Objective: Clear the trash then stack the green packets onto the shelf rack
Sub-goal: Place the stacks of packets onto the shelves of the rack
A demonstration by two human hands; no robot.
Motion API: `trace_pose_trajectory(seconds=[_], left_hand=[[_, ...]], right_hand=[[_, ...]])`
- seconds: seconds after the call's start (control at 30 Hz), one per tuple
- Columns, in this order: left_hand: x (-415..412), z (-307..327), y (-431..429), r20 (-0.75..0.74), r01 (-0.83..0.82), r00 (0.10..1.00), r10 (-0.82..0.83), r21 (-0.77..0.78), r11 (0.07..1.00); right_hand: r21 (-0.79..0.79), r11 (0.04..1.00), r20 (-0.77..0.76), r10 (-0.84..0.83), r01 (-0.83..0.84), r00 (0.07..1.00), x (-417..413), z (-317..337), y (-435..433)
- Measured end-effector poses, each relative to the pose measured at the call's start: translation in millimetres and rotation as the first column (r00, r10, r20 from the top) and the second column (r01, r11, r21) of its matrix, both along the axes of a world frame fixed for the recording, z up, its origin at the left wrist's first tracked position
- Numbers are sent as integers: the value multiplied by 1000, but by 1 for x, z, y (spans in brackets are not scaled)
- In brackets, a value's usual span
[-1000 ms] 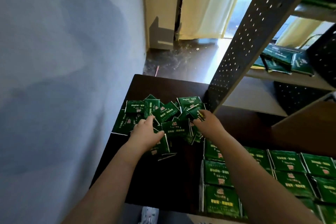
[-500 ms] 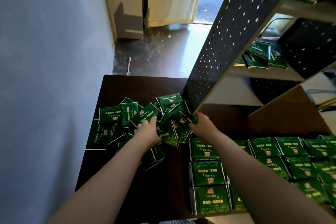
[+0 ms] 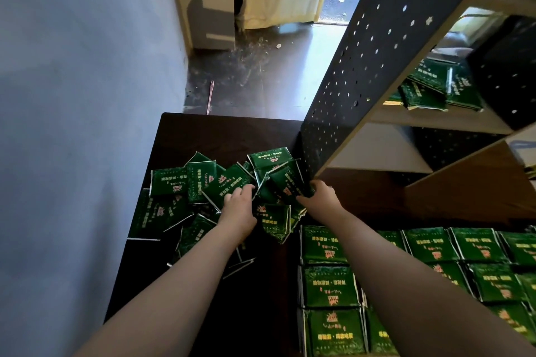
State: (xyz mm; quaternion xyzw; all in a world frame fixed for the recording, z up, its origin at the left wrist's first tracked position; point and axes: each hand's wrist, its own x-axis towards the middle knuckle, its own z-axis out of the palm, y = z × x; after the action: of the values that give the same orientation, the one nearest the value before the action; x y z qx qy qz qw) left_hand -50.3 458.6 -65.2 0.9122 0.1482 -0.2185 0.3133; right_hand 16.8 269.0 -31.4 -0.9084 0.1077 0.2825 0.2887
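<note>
The dark surface point(image 3: 220, 136) butts against a bluish wall point(image 3: 87, 95) on its left, and its far edge drops to a littered floor point(image 3: 261, 78). A bare strip of it runs between the two forearms towards the near edge. The shelf rack point(image 3: 377, 66) stands at the right, the lower corner of its perforated side panel just beside the right hand point(image 3: 322, 197). On one shelf board point(image 3: 435, 120) of the rack lie a few overlapping packets point(image 3: 429, 87).

The pile of green packets point(image 3: 203, 185) lies loose at the surface's far left, tilted and overlapping. Neat rows point(image 3: 330, 287) cover the near right. Each packet is dark green and silver-edged, with pale print.

The left hand point(image 3: 237, 211) lies on the pile with its fingers bent; whether they grip anything cannot be told. The right hand's fingers curl round packets at the pile's right edge.
</note>
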Motion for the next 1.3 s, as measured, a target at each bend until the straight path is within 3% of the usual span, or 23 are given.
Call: trace_pose_trajectory(seconds=[0.47,0.67,0.97,1.17,1.3], left_hand=[[11,4,-5,-131,-268,963,236,-367,891],[14,7,-3,-157,-246,966,204,-330,911],[2,6,9,-127,-256,967,222,-432,865],[-4,13,15,-43,-287,950,310,-516,807],[-7,24,19,-41,-345,908,417,-639,688]], right_hand=[[54,995,-74,90,-86,993,4,-8,0],[105,986,-132,145,-132,981,4,-8,-2],[27,963,-111,270,-269,956,-1,-19,7],[298,948,-106,147,-110,983,-13,1,18],[391,917,-108,135,-83,985,-16,-1,16]])
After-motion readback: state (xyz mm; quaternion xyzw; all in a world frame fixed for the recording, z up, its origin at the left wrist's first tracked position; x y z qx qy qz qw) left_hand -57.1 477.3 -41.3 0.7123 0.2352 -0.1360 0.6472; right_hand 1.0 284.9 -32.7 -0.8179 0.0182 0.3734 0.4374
